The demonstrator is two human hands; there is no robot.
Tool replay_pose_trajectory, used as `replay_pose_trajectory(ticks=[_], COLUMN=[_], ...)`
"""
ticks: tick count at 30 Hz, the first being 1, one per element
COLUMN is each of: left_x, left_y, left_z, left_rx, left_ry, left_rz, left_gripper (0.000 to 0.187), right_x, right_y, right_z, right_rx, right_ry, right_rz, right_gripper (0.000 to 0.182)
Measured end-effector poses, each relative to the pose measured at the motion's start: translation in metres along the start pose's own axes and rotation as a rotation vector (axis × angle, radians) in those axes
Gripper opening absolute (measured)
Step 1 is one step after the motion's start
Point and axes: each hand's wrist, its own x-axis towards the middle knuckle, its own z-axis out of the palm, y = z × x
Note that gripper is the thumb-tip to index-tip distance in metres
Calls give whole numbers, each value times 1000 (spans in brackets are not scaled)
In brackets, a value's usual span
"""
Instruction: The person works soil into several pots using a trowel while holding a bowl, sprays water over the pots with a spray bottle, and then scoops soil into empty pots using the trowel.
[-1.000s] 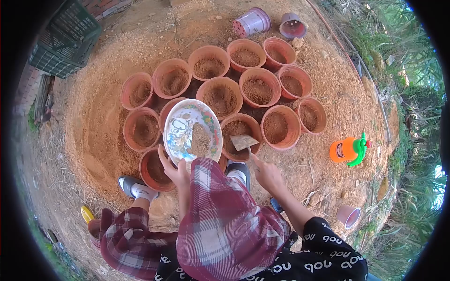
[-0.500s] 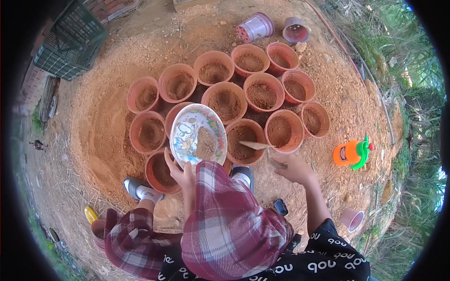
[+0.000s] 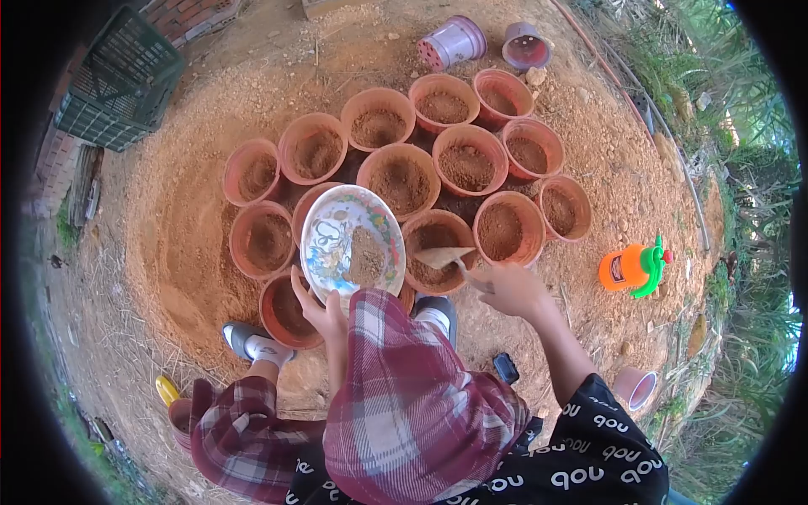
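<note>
My left hand (image 3: 324, 316) grips the lower left rim of a white bowl (image 3: 324, 240) with a colourful pattern inside, tilted toward me. A small heap of brownish powder or soil (image 3: 366, 257) lies in it. In my right hand (image 3: 509, 289) is a trowel (image 3: 443, 256), fingers wrapped round its handle. Its pointed blade hovers over a reddish plastic pot (image 3: 438, 286) that has soil inside. The bowl partly hides another pot (image 3: 305, 202) behind it. Just below my left hand stands a further pot (image 3: 286, 313) with soil.
Several soil-filled pots (image 3: 400, 181) stand close together ahead. An orange and green spray bottle (image 3: 627, 268) is at the right. A lilac pot (image 3: 453, 44) lies on its side at the back. A green crate (image 3: 118, 80) sits far left. A dark object (image 3: 505, 368) lies near my knee.
My right hand has moved a little left and away from me. The trowel blade has turned, showing more of its flat face over the pot. My left hand still holds the bowl.
</note>
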Motion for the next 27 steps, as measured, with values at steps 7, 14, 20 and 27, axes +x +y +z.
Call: replay_pose_trajectory(ticks=[7,14,20,27], left_x=[-2,2,1,1], left_y=[-6,-3,5,-2], left_z=[-6,-4,0,1], left_rx=[22,22,-24,-43], left_ry=[-20,-31,-41,-16], left_rz=[62,59,-38,-10], left_gripper=[76,75,76,76], right_x=[38,20,36,-15], right_y=[5,3,28,19], right_z=[56,-35,41,107], right_rx=[-117,-413,-304,167], right_ry=[112,-55,-30,109], right_rz=[97,-52,-128,210], right_gripper=[35,13,16,51])
